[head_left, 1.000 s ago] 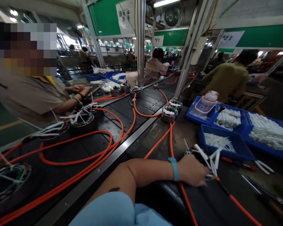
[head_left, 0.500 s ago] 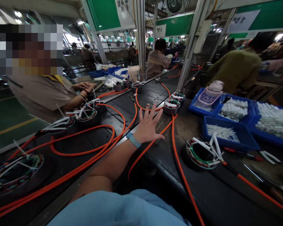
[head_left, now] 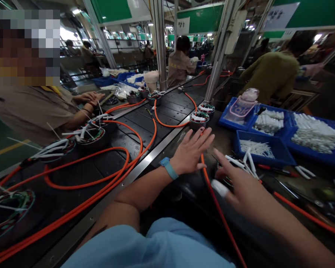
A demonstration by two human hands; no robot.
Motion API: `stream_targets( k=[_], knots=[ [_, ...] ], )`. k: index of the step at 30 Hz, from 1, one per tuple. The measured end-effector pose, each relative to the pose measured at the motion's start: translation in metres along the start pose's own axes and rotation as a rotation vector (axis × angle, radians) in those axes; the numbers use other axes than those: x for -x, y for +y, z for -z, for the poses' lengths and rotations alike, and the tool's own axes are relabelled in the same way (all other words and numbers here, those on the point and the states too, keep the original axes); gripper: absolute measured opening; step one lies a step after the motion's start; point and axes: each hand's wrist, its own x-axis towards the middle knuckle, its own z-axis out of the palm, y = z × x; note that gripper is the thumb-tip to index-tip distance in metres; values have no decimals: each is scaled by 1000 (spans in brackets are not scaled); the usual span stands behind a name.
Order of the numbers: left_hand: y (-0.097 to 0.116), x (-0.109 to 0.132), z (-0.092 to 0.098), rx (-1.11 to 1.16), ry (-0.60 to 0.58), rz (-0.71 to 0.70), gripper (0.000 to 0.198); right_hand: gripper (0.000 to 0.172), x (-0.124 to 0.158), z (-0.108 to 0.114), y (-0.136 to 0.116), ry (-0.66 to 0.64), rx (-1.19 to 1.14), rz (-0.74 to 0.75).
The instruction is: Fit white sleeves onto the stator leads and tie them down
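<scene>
Here, left hand [head_left: 191,154] splayed, right hand [head_left: 240,184] unclenched

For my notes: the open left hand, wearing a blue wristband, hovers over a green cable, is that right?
Not quite: the head view shows the cable is orange, not green. The open left hand, blue wristband on, does hover over it.

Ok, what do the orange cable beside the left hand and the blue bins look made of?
Long orange cable: rubber or soft plastic sheath, smooth and slightly glossy; it lies in loose bends. Rectangular blue bins: moulded hard plastic, probably, with even colour and thin rigid walls.
</scene>
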Motion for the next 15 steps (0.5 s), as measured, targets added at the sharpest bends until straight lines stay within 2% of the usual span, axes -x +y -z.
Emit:
stream_targets(
  k=[3,6,9,15],
  knots=[
    [6,-2,0,21,13,-63,79,82,-50,16,-23,-112,48,37],
    [5,-1,-2,61,52,-111,72,84,-73,29,-25,-191,64,53],
    [2,1,-3,82,45,-122,82,80,-73,34,-17,-186,-1,41],
    [-1,2,-6,43,8,-52,97,81,-57,35,-5,-249,-201,16]
  ],
)
